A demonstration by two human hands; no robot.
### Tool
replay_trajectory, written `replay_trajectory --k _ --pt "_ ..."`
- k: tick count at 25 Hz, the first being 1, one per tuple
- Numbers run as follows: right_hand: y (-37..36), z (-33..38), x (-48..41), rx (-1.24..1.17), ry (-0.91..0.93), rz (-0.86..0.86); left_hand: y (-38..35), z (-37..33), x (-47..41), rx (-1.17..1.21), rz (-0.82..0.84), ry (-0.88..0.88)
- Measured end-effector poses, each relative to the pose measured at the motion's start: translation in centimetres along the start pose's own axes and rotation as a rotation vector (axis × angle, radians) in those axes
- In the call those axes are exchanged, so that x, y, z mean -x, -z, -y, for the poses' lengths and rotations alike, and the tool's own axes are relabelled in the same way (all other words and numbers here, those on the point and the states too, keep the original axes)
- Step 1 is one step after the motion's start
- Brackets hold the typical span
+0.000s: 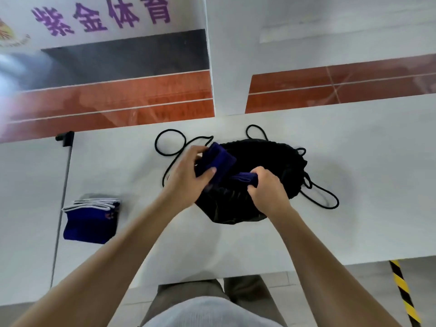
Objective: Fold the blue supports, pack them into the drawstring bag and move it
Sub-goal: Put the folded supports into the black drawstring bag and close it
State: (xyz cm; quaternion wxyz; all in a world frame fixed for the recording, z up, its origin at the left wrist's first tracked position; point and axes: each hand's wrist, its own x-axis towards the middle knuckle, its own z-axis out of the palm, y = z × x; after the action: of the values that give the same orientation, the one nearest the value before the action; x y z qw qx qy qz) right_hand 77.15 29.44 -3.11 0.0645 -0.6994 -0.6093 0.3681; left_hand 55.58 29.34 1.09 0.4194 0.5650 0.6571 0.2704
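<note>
A black drawstring bag (264, 159) lies on the white table (354, 185), its black cords (168, 145) looping out to the left and right. My left hand (188, 180) grips a folded blue support (220, 159) at the bag's left side, over its mouth. My right hand (269, 190) pinches a second blue piece (244, 178) at the middle of the bag. Whether the two blue pieces are one support or two I cannot tell. A stack of several blue supports with white edges (90, 220) rests on the table to the left.
A dark seam with a black bracket (64, 138) runs down the table at the far left. Beyond the far edge are red floor and a white pillar (228, 67). Yellow-black tape (403, 293) marks the floor at the lower right.
</note>
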Motion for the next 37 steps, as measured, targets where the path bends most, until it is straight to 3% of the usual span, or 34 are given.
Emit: replay_trajectory --k 4,11,16,20,23,25,28,31,34,37 --pt "-1.0 -1.0 -0.3 -0.016 -0.004 0.107 -5.9 -1.9 -5.5 -0.075 0.330 0.021" --pt "-0.8 -3.3 -0.9 -0.046 0.009 0.210 -7.5 1.7 -7.9 -0.354 0.482 0.083" --pt "-1.0 -3.5 -2.3 0.109 0.003 0.296 -8.3 3.6 -8.3 -0.663 0.454 -0.023" --pt "-1.5 -2.9 -2.4 0.211 -0.032 0.302 -8.9 4.2 -7.4 -0.647 0.269 -0.082" --pt "-0.8 -3.3 -2.2 0.040 0.021 0.152 -9.4 2.8 -5.8 -0.653 0.162 -0.254" --pt "-0.1 -3.9 -2.3 0.083 0.129 -0.072 -10.1 2.5 -4.0 -0.781 0.237 -0.360" --pt "0.5 -5.3 -2.7 0.434 0.258 -0.231 -10.6 3.8 -2.2 -0.954 0.374 -0.285" --pt "1.7 -7.0 -3.0 0.657 0.198 -0.142 -10.2 4.3 -2.3 -0.989 0.361 -0.208" --pt "2.8 -7.7 -2.7 0.674 0.118 -0.079 -10.1 3.9 -2.6 -1.009 0.347 -0.154" --pt "2.5 -7.2 -1.9 0.571 0.183 -0.146 -10.3 3.3 -2.3 -1.037 0.340 -0.178"
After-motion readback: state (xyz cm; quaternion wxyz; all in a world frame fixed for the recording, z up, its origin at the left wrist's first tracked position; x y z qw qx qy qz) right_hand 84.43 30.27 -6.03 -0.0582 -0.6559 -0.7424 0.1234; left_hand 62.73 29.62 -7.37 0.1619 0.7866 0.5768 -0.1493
